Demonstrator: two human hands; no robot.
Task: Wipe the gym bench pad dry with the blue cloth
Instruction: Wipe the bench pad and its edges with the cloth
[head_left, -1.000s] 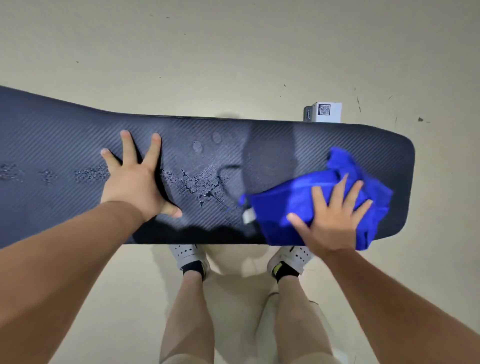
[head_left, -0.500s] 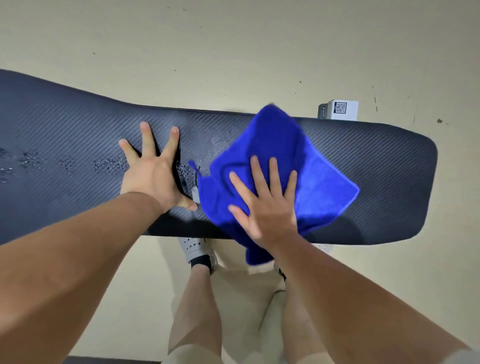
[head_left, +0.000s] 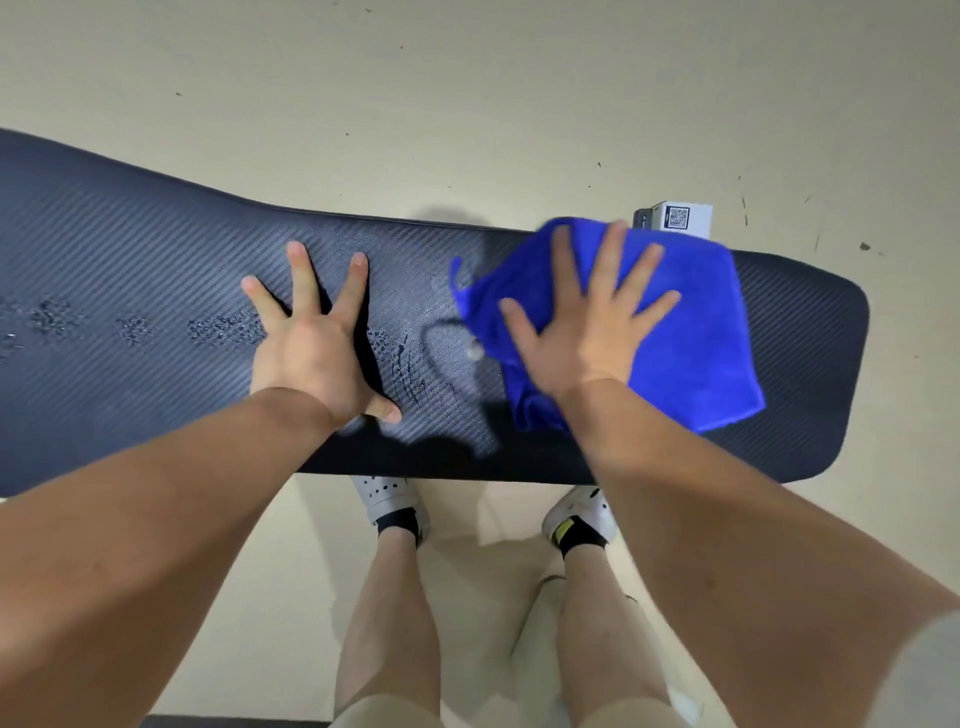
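Note:
The dark, ribbed gym bench pad (head_left: 156, 249) runs across the view from left to right. My left hand (head_left: 311, 343) lies flat on its middle with fingers spread. The blue cloth (head_left: 696, 332) lies spread on the pad's right part, and my right hand (head_left: 587, 322) presses on it with straight, spread fingers. Patches of water droplets (head_left: 223, 327) sit left of my left hand, and wet streaks (head_left: 410, 364) show between my hands.
A small white box (head_left: 680, 218) with a QR code stands on the beige floor behind the pad's right end. My legs and white shoes (head_left: 389, 499) stand close to the pad's near edge.
My right hand swept the cloth left to the pad's middle, then back toward the right end. My left hand has stayed flat on the pad.

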